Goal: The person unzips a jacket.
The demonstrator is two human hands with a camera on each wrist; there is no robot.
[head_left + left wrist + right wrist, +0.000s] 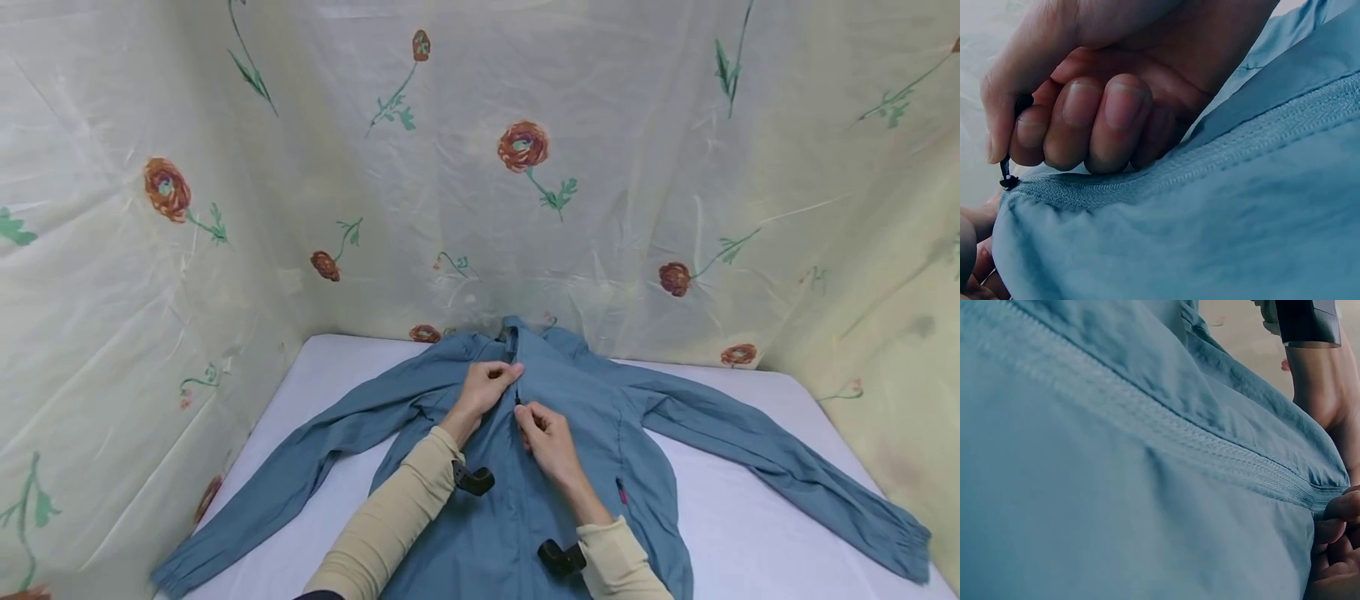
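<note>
A blue zip-front jacket [570, 375] lies front up with its sleeves spread to both sides. My right hand [551, 442] pinches the small black zipper pull [517, 400] on the upper chest, its other fingers curled in the palm. In the left wrist view the pull [1005, 169] stands up between thumb and forefinger, its slider at the fold of cloth. My left hand [486, 387] pinches the front edge by the zipper, just above the right hand and below the collar [513, 323]. A band of zipper teeth [1235, 456] crosses the right wrist view towards fingertips at the right edge.
Under the jacket is a white table [720, 479]. A floral curtain [465, 192] hangs close behind and along both sides. A small pocket zipper pull with a magenta part [622, 492] sits on the jacket's right side. Black camera mounts [474, 479] are on both wrists.
</note>
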